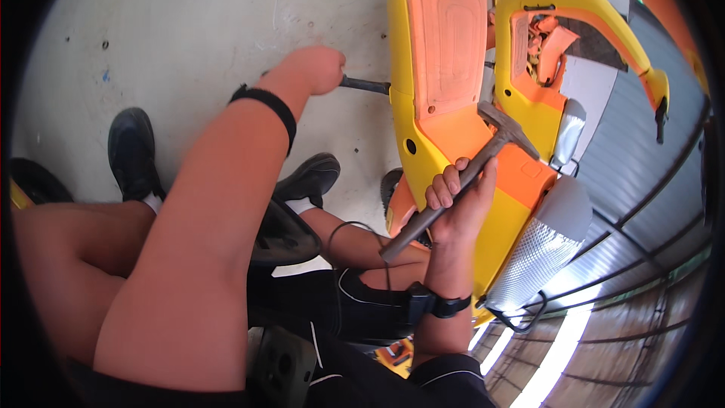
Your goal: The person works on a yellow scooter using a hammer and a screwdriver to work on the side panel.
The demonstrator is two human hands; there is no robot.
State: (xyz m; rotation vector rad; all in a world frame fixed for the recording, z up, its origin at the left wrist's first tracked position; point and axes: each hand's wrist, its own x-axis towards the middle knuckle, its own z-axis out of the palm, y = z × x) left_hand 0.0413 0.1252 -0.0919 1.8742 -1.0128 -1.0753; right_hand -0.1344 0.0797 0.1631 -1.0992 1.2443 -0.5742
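Observation:
My left hand is closed round a thin black bar, whose far end meets the side of a yellow and orange vehicle body. In my right hand is a hammer, gripped along its dark handle. The hammer's metal head lies in front of the orange part of the body, and I cannot tell whether it touches. A ribbed orange panel is set into the body above it. Below hangs a silver, mesh-patterned rounded part.
A second yellow and orange vehicle body stands beyond the first, with orange pieces around it. Pale concrete floor spreads at the left, by my dark shoes. A thin black cable loops over my leg. Corrugated metal wall lies at the right.

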